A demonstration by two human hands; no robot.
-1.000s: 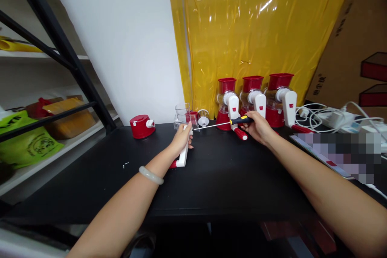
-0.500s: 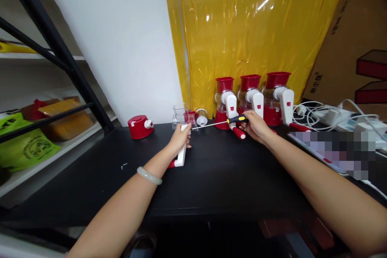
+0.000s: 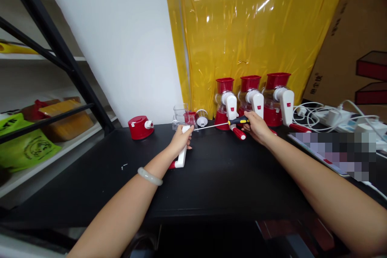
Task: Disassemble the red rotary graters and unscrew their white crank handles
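**On the matte black table [image 3: 211, 177], two hands worked at a white plastic crank arm [image 3: 182, 157]**

At the far left stood a black metal shelf rack [image 3: 65, 58]. Nearer the middle, a round red plastic cap with a white knob [image 3: 140, 126] sat well apart from the work. The left hand [image 3: 180, 139] was clenched around the upper end of the crank arm, whose red-tipped lower end lay flat on the table. A slim steel screwdriver with a black-and-yellow handle [image 3: 220, 124] ran almost level from that upper end to the right hand [image 3: 256, 127], which was grasping its handle. Whether the tip sat in a screw could not be told. The job seemingly asked for a shaft square to the fastener, firm inward pressure and a crank arm pinned down hard. Behind the right hand stood three red-and-white rotary graters [image 3: 252, 98].
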